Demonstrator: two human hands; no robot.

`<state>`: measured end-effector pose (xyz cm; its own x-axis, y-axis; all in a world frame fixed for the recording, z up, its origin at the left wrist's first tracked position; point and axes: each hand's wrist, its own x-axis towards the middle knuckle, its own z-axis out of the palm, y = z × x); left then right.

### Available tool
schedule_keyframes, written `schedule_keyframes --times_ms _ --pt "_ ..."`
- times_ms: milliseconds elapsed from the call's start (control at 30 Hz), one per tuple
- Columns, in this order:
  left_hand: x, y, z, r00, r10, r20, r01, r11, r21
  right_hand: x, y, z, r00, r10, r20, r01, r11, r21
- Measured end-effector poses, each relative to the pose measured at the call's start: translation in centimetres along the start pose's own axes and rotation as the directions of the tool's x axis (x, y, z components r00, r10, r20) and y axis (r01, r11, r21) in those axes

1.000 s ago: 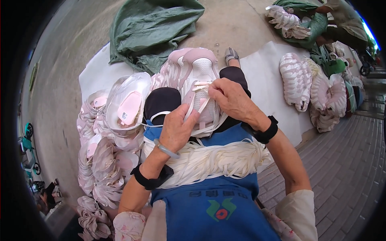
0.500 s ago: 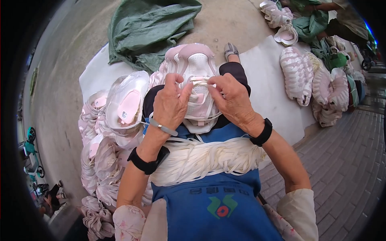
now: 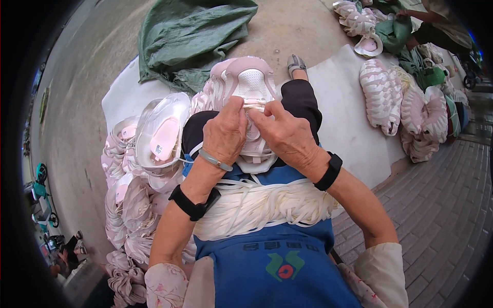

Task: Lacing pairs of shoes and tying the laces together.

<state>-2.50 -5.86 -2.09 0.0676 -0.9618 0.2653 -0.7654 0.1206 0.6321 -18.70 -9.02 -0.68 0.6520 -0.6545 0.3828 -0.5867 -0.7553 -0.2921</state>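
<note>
Fingers (image 3: 236,104) of the left hand (image 3: 226,131) and right hand (image 3: 292,134) pinched the lace (image 3: 253,104) at twelve o'clock; the upper (image 3: 253,81) seemed light, soft, best held by its edges.

Pink-&-white mesh shoe upper (image 3: 250,78): mid-section partly hidden behind bare L hand (image 3: 224,132) & bare R hand (image 3: 294,137). Flat cream lace (image 3: 254,103) mostly covered by fingers, exact path can't be told. Crumpled dk-green woven sack (image 3: 195,38) cut off at top edge; blue cloth apron (image 3: 239,282) at bottom. Khaki-clad co-worker (image 3: 456,23), upper R, cropped. Teal two-wheeler (image 3: 40,190), far L, too sm. for detail.
</note>
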Motion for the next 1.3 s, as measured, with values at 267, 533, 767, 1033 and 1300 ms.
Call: schedule_keyframes --times_ms 267,533,767,1033,1300 --pt "0.1 -0.4 -0.3 0.999 0.029 0.025 -0.027 0.997 -0.073 -0.1 0.6 -0.7 0.994 0.054 0.092 -0.064 0.992 0.108" --pt "0.6 -0.2 0.1 0.995 -0.084 0.061 0.089 0.993 -0.078 -0.6 0.7 -0.2 0.999 0.014 0.051 -0.018 0.997 0.071" --pt "0.6 -0.5 0.3 0.994 -0.094 0.053 0.098 0.991 -0.090 -0.3 0.3 -0.2 0.994 0.054 0.093 -0.058 0.997 0.041" --pt "0.5 -0.2 -1.2 0.935 -0.315 0.162 0.348 0.903 -0.253 -1.0 0.8 -1.5 0.972 0.198 0.128 -0.229 0.925 0.304" --pt "-1.1 -0.3 -2.3 0.929 -0.299 0.219 0.346 0.912 -0.219 -1.7 2.3 -3.3 0.961 0.227 0.156 -0.266 0.911 0.316"
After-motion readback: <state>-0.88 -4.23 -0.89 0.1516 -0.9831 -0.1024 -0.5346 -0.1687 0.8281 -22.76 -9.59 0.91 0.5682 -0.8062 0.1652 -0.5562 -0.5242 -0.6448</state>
